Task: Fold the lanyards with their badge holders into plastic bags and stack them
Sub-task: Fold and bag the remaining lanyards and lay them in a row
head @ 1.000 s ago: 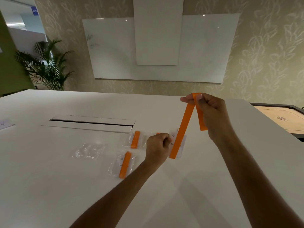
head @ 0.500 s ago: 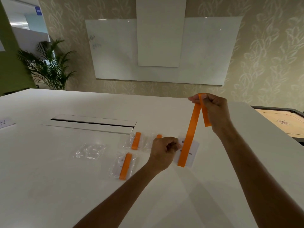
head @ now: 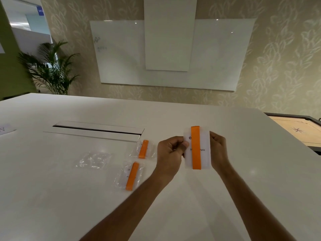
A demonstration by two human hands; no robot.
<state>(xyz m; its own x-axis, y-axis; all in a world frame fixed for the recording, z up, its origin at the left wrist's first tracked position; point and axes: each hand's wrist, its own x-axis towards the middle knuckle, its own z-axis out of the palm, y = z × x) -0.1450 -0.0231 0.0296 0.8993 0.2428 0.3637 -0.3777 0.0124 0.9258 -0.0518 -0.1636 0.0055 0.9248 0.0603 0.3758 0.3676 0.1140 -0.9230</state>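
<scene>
Both hands pinch the badge holder (head: 205,150) upright above the white table (head: 225,197): left hand (head: 171,152) at its left edge, right hand (head: 218,151) apparently gripping the right, folded orange lanyard (head: 196,147) lying down its middle.

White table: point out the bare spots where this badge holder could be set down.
Bare: the white table nearest the person, and right of the right hand. Crowded: left of the left hand, two bagged lanyards and an empty plastic bag.

orange lanyard (head: 196,147), white badge holder (head: 205,141), white table (head: 52,197), leaf-patterned beige wall (head: 278,58)
</scene>
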